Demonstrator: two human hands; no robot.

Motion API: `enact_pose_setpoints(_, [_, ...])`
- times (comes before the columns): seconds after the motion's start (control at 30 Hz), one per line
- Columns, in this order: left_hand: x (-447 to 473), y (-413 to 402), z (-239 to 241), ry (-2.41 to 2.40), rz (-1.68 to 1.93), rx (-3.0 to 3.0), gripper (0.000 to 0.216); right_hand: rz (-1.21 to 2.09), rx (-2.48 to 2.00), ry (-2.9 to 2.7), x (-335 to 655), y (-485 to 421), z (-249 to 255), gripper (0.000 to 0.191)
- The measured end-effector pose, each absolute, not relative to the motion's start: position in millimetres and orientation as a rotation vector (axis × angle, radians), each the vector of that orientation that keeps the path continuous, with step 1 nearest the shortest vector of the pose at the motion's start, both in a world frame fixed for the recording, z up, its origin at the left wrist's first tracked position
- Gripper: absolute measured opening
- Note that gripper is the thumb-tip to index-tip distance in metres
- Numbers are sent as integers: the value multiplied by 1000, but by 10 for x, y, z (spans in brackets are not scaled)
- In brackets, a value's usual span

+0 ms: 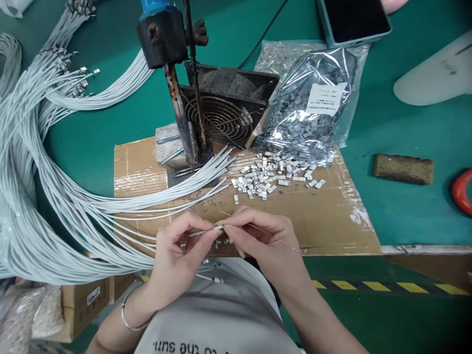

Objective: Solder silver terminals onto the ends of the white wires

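Observation:
Between thumb and forefinger, my left hand (180, 248) pinches a white cable (197, 233) close to its end. My right hand (267, 241) is closed too, its fingertips meeting at the cable's tip; whether they pinch a small metal piece there is hidden. A thin strand of solder wire (287, 244) passes through the right hand and sticks out past its fingers. Just beyond both hands lies a scattered pile of small metal terminals (267, 176) on cardboard (324, 216). Many more white cables (177, 191) fan out from the left, their ends near the terminals.
A soldering iron (180, 118) hangs on a stand above a grey block (171, 147). Behind it sits a black fan (224, 108). A bag of terminals (309, 118), a phone (354, 22), a brown block (403, 168) and red tape roll (462, 191) lie rightward.

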State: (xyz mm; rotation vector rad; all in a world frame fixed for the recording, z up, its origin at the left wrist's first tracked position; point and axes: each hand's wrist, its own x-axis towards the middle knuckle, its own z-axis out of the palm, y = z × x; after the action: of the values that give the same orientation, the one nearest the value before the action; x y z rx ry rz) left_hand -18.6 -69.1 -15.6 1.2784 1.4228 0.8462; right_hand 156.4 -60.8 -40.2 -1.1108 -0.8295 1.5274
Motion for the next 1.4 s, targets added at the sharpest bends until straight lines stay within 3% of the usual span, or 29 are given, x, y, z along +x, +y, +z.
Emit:
enact_pose_setpoints(0.23, [-235,-703,-101,1362,683,1323,20,1719,-1173,-995,1732,-519,-332,17])
enact_pose_setpoints(0.47, [-195,-679,-133,1456,695,1261,24,1509,-1174,-1171,1733,-526,-236,17])
enact_pose_setpoints(0.83, [-104,-710,-177,1468,855,1342,22,1470,-1202,-933,1606,-611,-309,17])
enact_pose_setpoints(1.07, [-95,-692,-153,1334,949,1038,26,1087,-1119,-810,1162,-747,-428,19])
enact_pose_setpoints(1.23, [-174,-560,-140,1253,970,803,14,732,-1114,-1295,1315,-692,-516,32])
enact_pose_setpoints(1.4, [-190,-458,-155,1309,946,770,12,349,-1196,-1720,1842,-493,-573,30])
